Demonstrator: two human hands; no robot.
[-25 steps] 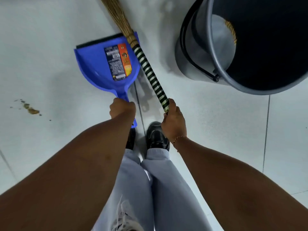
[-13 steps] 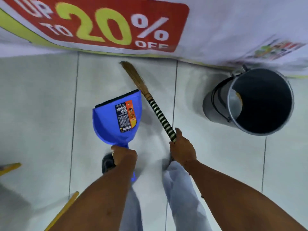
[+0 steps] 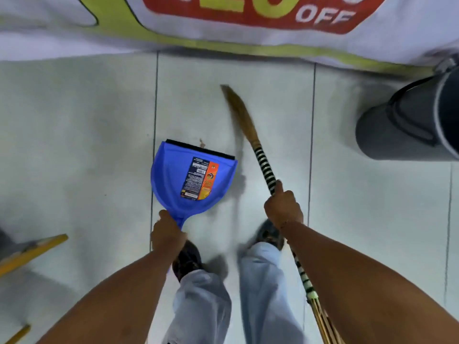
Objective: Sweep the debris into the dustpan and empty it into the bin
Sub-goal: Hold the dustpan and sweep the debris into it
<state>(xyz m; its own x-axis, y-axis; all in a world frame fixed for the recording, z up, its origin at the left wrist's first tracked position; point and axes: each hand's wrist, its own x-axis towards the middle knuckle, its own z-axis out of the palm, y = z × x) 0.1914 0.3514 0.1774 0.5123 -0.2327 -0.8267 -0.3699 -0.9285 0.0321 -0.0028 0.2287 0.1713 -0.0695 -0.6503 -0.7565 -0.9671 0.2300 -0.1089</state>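
A blue dustpan (image 3: 173, 180) with a black lip and a printed label hangs low over the tiled floor, and my left hand (image 3: 167, 233) grips its handle. My right hand (image 3: 283, 208) is closed on the striped black-and-green handle of a straw broom (image 3: 242, 115), whose bristles point away toward the banner. A small brown bit of debris (image 3: 202, 144) lies just past the dustpan's lip. The grey bin (image 3: 397, 135) with a black bail handle stands at the right edge, partly cut off.
A white banner (image 3: 223, 33) with red and yellow print runs across the top, along the floor's far side. Yellow bars (image 3: 32, 252) lie at the lower left. My legs and dark shoes (image 3: 188, 259) are below the hands.
The view has shifted so the bin now sits at the right edge. The dustpan has tilted right, and the broom has swung to the right of it, apart from the pan.
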